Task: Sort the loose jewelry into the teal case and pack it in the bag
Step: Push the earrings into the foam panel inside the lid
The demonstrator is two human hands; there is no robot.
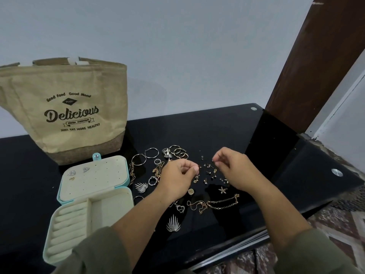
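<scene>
Black table, bearing: bag upright at rear; teal case open at left; loose jewelry spread just beside it; left hand curled, contents unclear; right hand pinching a tiny dark piece; advise working low, lest it bounce away.

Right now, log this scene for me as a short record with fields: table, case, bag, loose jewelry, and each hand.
table: black glass table
case: teal case lying open at the left, three earrings pinned on its lid panel
bag: tan bag upright behind the case
loose jewelry: hoops, rings, chains and studs spread on the table, right of the case
left hand: fingers curled, tips pinched together over the pile; anything held is too small to tell
right hand: pinches a tiny dark piece
</scene>
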